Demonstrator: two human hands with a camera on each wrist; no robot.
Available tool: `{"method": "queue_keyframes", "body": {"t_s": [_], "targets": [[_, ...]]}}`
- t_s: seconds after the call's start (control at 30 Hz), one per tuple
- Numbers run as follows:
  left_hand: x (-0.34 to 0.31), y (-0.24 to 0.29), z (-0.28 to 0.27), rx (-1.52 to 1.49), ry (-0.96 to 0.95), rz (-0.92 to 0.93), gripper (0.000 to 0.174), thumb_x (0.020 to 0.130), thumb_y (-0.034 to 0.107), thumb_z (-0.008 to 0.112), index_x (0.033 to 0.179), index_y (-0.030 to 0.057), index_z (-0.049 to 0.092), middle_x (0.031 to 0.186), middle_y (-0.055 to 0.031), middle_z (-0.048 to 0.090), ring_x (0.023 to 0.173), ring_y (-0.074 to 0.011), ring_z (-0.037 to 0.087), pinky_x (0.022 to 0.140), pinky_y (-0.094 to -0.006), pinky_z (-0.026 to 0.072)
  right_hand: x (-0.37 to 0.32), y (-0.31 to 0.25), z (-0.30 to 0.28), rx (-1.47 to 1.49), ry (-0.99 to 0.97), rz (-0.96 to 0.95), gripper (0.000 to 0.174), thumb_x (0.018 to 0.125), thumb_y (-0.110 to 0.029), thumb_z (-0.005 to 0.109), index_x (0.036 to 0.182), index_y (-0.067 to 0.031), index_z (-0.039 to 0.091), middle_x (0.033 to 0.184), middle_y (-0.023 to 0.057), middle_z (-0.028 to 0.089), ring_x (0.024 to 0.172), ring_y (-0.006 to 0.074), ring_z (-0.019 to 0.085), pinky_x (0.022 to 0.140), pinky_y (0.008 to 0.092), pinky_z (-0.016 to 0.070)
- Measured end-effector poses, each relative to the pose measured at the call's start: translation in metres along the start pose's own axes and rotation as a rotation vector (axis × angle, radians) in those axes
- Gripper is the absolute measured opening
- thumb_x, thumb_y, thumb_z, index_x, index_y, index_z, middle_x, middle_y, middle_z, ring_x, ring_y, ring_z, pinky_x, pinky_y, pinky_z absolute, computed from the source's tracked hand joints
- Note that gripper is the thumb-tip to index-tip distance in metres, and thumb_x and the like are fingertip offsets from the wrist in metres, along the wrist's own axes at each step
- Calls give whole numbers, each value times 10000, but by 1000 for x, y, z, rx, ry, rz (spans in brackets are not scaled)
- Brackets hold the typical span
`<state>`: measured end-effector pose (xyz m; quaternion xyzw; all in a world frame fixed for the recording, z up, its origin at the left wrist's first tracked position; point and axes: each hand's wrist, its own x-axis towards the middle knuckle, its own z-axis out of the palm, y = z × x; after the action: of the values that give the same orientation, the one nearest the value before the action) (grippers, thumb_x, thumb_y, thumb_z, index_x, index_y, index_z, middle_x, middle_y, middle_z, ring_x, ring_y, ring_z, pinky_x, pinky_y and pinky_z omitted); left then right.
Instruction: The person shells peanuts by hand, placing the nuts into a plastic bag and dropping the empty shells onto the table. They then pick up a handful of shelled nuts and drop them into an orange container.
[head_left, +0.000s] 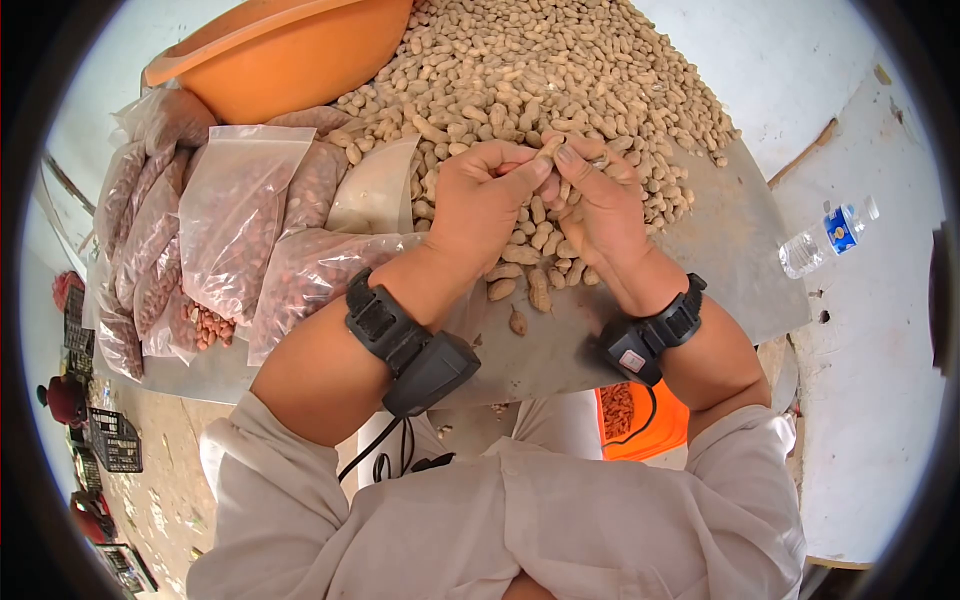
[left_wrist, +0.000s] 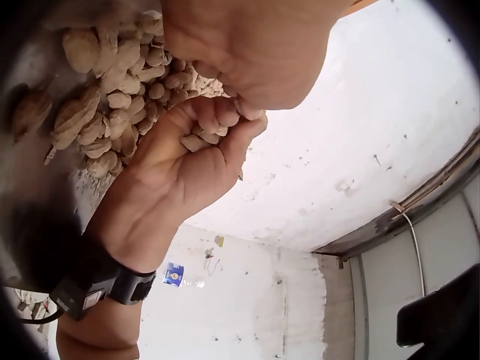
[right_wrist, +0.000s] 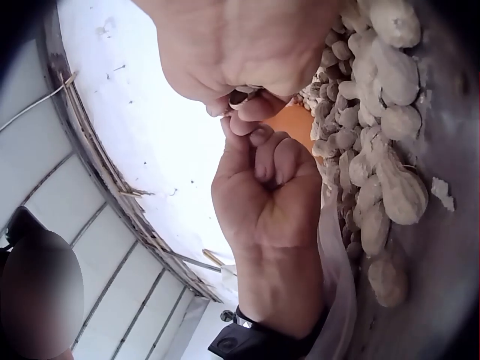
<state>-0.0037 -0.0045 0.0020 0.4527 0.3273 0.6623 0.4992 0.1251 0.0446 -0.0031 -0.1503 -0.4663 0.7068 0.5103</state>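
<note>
Both hands meet over the front of a big heap of unshelled peanuts (head_left: 560, 60). The left hand (head_left: 485, 200) pinches a peanut (head_left: 550, 148) between thumb and fingers. Against the same peanut the right hand (head_left: 605, 215) presses its thumb and fingertips. In the left wrist view, pale shells (left_wrist: 196, 141) lie within the curled fingers of the right hand (left_wrist: 180, 169). The right wrist view has the left hand (right_wrist: 266, 187) with curled fingers, touching the right hand (right_wrist: 240, 52), where an opened shell (right_wrist: 238, 97) shows.
Bags of reddish shelled peanuts (head_left: 235, 215) lie to the left, below an orange basin (head_left: 290, 55). A plastic bottle (head_left: 830, 238) is at the right, beyond the metal table (head_left: 740, 250). An orange container (head_left: 655, 425) with reddish contents stands below the table edge.
</note>
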Motion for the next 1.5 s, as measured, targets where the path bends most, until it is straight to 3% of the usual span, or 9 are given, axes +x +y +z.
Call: {"method": "queue_keyframes", "body": {"t_s": [0.2,0.47,0.7,0.87,0.97,1.07,1.17,1.37,1.5], "targets": [[1,0,3,-47,77,-40,99,854,54,566,853,-35,607,730,-42,611,643,-71,535,593,-185,415,1,1,4,80,120,37,129,833,-96,621,937,-24,599,787,43,598,639,111,549,532,221,425],[3,0,-2,75,-3,-114,150,883,103,532,941,-21,594,707,-7,567,570,-35,441,490,-177,333,4,-12,-4,-122,5,83,193,833,-108,612,998,-11,594,804,30,580,620,94,515,511,212,378],[4,-7,-4,-141,27,-221,147,896,150,531,891,14,589,617,50,431,508,-33,340,449,-185,286,6,-17,-11,-170,-88,99,243,824,-81,593,1050,8,574,776,35,569,595,109,506,486,218,346],[6,-8,-2,-134,58,-245,152,894,159,538,891,22,603,620,39,465,499,-39,337,445,-186,285,8,-7,-7,-201,11,37,205,818,-54,584,1010,16,584,706,37,567,566,98,506,494,214,372],[5,-1,1,42,31,-185,182,881,170,563,892,2,633,656,16,541,534,-35,396,470,-184,327,9,-5,-10,-264,10,2,178,816,-53,588,979,18,596,694,38,574,561,92,514,501,206,388],[7,-6,-2,375,10,64,216,863,185,593,887,-21,653,705,-11,596,596,-33,452,519,-187,374,6,-14,-7,-434,-15,-3,174,814,-57,592,966,25,607,715,44,590,566,89,527,505,202,406],[9,-6,-8,462,13,64,248,853,206,612,865,-38,656,710,-7,598,640,-34,470,555,-194,394,4,-21,-6,-577,-56,-27,189,812,-62,592,978,28,616,745,51,605,579,84,543,516,202,428],[8,-4,-7,280,-51,-63,254,867,263,605,836,12,623,632,39,493,504,-19,360,433,-174,270,0,-23,1,-782,-91,-120,199,806,-53,594,991,11,630,777,54,616,589,68,563,534,201,449],[9,-9,-7,217,4,-99,260,882,281,580,795,36,595,625,29,479,489,-27,354,421,-182,266,0,-20,0,-763,-61,-138,192,806,-52,596,983,11,633,781,49,620,572,61,561,521,196,444]]}}
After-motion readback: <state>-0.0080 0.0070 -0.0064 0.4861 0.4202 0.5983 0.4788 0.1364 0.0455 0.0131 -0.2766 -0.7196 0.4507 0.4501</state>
